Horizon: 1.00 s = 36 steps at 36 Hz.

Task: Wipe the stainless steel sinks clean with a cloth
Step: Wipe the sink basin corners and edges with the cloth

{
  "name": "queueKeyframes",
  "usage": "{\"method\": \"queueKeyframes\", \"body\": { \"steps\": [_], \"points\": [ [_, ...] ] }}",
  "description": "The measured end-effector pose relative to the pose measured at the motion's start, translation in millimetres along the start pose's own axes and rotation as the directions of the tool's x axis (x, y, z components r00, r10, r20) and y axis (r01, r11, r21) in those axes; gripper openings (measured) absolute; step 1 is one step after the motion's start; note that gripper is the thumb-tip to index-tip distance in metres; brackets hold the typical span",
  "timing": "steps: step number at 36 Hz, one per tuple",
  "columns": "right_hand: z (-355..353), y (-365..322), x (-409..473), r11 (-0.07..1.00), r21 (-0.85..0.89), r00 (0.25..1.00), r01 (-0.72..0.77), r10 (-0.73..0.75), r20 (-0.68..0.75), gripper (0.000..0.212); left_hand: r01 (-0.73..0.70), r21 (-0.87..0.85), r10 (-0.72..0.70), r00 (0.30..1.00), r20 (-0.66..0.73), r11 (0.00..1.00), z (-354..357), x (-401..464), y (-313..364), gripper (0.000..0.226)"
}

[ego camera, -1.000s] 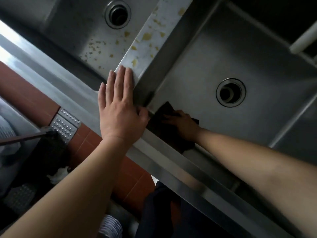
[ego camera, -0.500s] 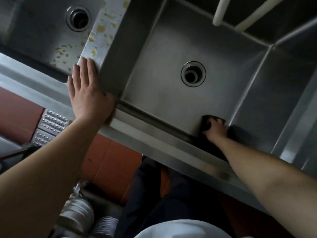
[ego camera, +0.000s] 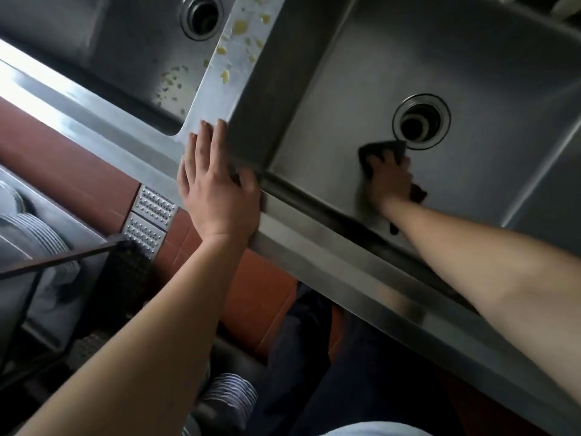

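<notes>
Two stainless steel sinks sit side by side. In the right sink [ego camera: 330, 99] my right hand [ego camera: 390, 180] presses a dark cloth [ego camera: 382, 147] flat on the basin floor, just in front of the round drain [ego camera: 421, 121]. Part of the cloth sticks out behind my wrist. My left hand [ego camera: 217, 190] lies flat, fingers straight, on the front rim where the divider [ego camera: 239, 55] between the sinks meets it. The left sink [ego camera: 132, 42] and the divider carry yellowish food specks.
The left sink has its own drain [ego camera: 201, 14]. Below the front rim [ego camera: 345, 262] lie red floor tiles and a studded metal floor grate [ego camera: 151, 215]. Stacked plates [ego camera: 34, 234] and a dark brush [ego camera: 125, 272] stand at the lower left. My legs are under the rim.
My right hand slid the cloth from the near right corner of the right basin out to the middle, up beside the drain. My left hand stayed on the rim.
</notes>
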State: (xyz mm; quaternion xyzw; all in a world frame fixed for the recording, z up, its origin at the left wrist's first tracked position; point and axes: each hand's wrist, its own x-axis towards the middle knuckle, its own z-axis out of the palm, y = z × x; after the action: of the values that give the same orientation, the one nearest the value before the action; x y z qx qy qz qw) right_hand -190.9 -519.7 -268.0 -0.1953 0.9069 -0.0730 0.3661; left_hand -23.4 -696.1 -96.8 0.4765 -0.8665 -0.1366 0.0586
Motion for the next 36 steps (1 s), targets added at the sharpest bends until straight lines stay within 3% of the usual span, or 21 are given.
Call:
{"method": "queueKeyframes", "body": {
  "steps": [4, 8, 12, 16, 22, 28, 33, 36],
  "points": [
    [10, -76, 28, 0.964, -0.033, 0.960, 0.266, -0.261, 0.102, 0.067, 0.012, -0.037, -0.012, 1.000, -0.013, 0.999, 1, 0, -4, 0.063],
    [28, -125, 33, 0.915, -0.040, 0.894, 0.402, -0.383, 0.233, 0.067, 0.001, -0.049, -0.001, 1.000, -0.011, 0.999, 1, 0, -5, 0.064],
    [36, -134, 35, 0.897, -0.053, 0.860, 0.439, -0.402, 0.313, 0.048, -0.001, -0.058, -0.001, 1.000, -0.027, 0.998, 1, -1, -6, 0.065],
    [35, -138, 34, 0.856, -0.147, 0.818, 0.496, -0.403, 0.411, 0.054, 0.004, -0.059, -0.006, 1.000, -0.025, 0.998, 1, -1, -4, 0.065],
    [30, -141, 33, 0.833, -0.191, 0.805, 0.519, -0.402, 0.436, 0.050, 0.027, -0.044, -0.026, 1.000, 0.014, 0.999, -2, -1, -3, 0.066],
    [23, -91, 12, 0.870, -0.057, 0.781, 0.490, -0.409, 0.471, 0.043, 0.034, -0.065, -0.032, 0.999, 0.030, 0.997, -6, -1, -1, 0.066],
    [3, -3, -29, 0.989, 0.065, 0.805, 0.134, -0.147, 0.575, 0.045, 0.030, -0.072, -0.026, 0.998, 0.048, 0.997, -7, -1, -2, 0.065],
    [-12, 59, -68, 0.995, -0.076, 0.824, -0.061, 0.093, 0.558, 0.033, 0.013, -0.055, -0.009, 0.998, 0.067, 0.998, -7, -2, -2, 0.067]
  ]
}}
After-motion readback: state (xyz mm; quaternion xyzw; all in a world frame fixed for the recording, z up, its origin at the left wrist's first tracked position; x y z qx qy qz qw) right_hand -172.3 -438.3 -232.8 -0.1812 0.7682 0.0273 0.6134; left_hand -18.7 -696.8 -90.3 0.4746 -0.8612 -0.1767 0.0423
